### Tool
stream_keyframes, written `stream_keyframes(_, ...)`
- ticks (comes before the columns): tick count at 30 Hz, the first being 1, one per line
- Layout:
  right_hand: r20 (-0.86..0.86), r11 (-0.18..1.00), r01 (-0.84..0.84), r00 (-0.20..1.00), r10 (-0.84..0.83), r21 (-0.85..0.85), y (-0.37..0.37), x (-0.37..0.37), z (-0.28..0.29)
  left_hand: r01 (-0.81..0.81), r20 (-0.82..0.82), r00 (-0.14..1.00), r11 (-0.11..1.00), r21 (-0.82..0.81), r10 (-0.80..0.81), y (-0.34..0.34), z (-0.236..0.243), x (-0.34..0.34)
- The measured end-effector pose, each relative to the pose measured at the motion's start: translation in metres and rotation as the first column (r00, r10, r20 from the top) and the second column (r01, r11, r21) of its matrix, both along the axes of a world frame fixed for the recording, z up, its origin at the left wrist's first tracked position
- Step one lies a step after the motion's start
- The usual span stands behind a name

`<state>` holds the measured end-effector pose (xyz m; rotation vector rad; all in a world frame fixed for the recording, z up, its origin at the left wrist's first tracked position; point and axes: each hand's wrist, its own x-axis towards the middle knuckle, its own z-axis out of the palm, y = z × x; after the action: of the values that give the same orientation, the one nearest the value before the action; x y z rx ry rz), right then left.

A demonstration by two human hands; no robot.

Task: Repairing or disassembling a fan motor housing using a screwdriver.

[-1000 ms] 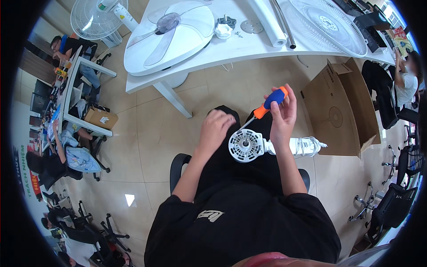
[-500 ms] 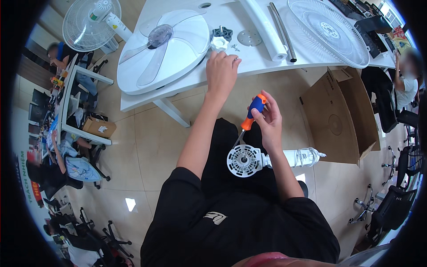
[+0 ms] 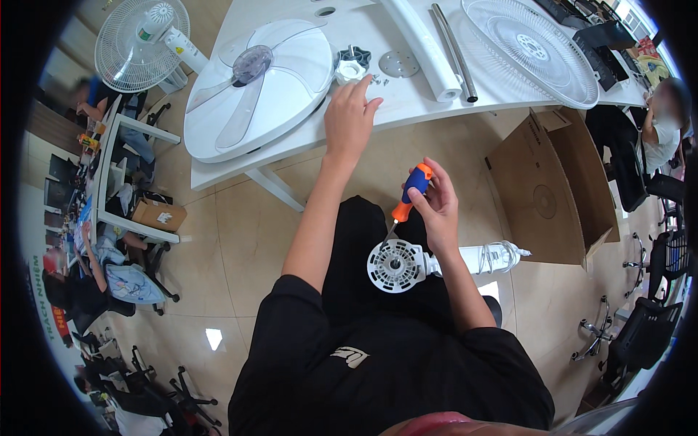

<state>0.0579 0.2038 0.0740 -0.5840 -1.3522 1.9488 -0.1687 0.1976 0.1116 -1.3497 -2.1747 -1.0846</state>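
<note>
My right hand point(image 3: 436, 203) grips a blue-and-orange screwdriver point(image 3: 411, 189), its shaft angled down onto a white slotted fan motor housing point(image 3: 397, 270) resting on my lap, with a white post and coiled cord point(image 3: 494, 258) to the right. My left hand point(image 3: 345, 123) reaches over the table edge, fingers apart, fingertips beside a white knob point(image 3: 349, 71) and small screws point(image 3: 376, 81). Behind them are a dark star-shaped knob point(image 3: 360, 57) and a round metal plate point(image 3: 398, 65).
Clear fan blades point(image 3: 240, 120) lie on a white base on the desk point(image 3: 283, 156), beside a white tube point(image 3: 436, 80), metal pole point(image 3: 456, 58) and grille point(image 3: 545, 62). A cardboard box point(image 3: 531, 211) stands right. An assembled fan point(image 3: 138, 58) and co-workers point(image 3: 662, 123) are around.
My left hand has moved up from near the housing to the knobs and screws on the table. My right hand with the screwdriver and the housing have shifted slightly left; the screwdriver is more upright.
</note>
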Motion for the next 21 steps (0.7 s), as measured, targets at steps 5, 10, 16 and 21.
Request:
stream_keyframes(5, -0.096, 0.989, 0.13, 0.988, -0.123, 0.066, 0.001, 0.02, 0.005, 0.088, 0.23, 0.968, 0.993, 0.08, -0.104, -0.071, -0.002, 0.056)
stream_keyframes(10, -0.199, 0.954, 0.212, 0.965, -0.171, 0.21, -0.004, 0.052, 0.031, 0.278, 0.634, 0.712, 0.95, 0.141, -0.302, -0.148, -0.052, 0.124)
stream_keyframes(16, -0.207, 0.934, 0.149, 0.975, -0.084, 0.324, -0.021, 0.074, 0.023, 0.452, 0.51, 0.782, 0.889, -0.067, -0.359, -0.189, -0.096, 0.167)
stream_keyframes(21, -0.133, 0.848, 0.097, 0.991, -0.031, 0.52, -0.027, 0.075, -0.002, 0.372, 0.489, 0.825, 0.924, -0.095, -0.282, -0.189, -0.1, 0.18)
